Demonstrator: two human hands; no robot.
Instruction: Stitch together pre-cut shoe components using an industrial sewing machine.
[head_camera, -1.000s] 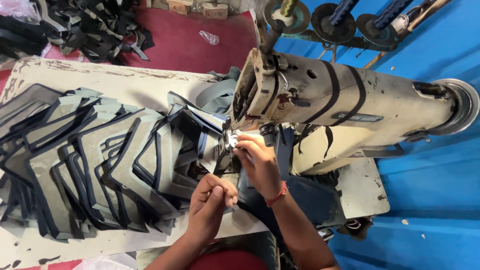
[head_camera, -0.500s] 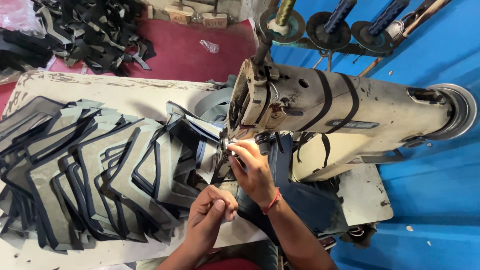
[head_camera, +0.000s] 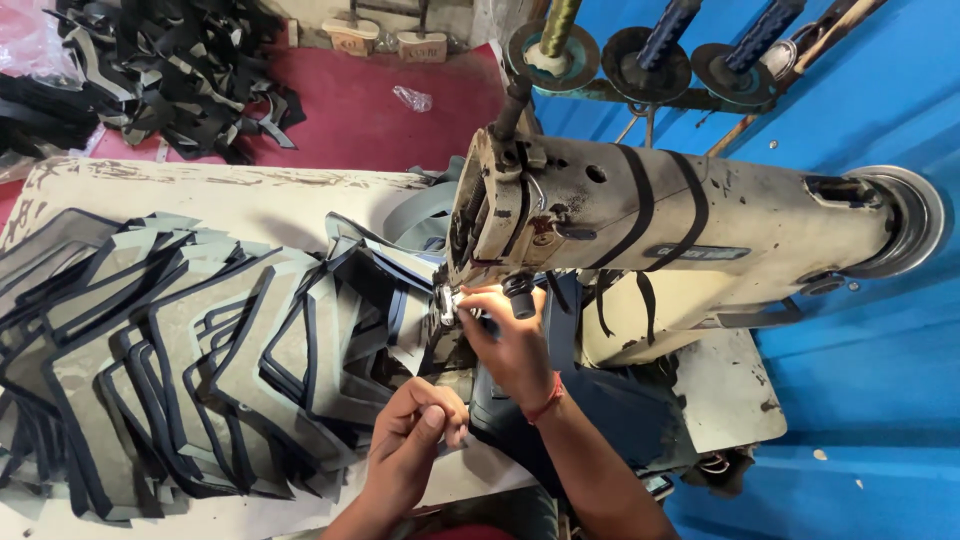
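Right hand (head_camera: 515, 345) fingers (head_camera: 470, 305) are pinched at the needle area (head_camera: 447, 303) under the machine head (head_camera: 510, 215). Left hand (head_camera: 415, 440) fingers are closed, possibly on thread, lower-left of the needle; right hand nearer. Grey-black pieces (head_camera: 200, 360) are fanned across the bench (head_camera: 260, 190), left.

The left hand (head_camera: 415, 430) seems to have drawn slightly back toward the body.

needle hidden behind right hand (head_camera: 510, 345) (fingertips too)
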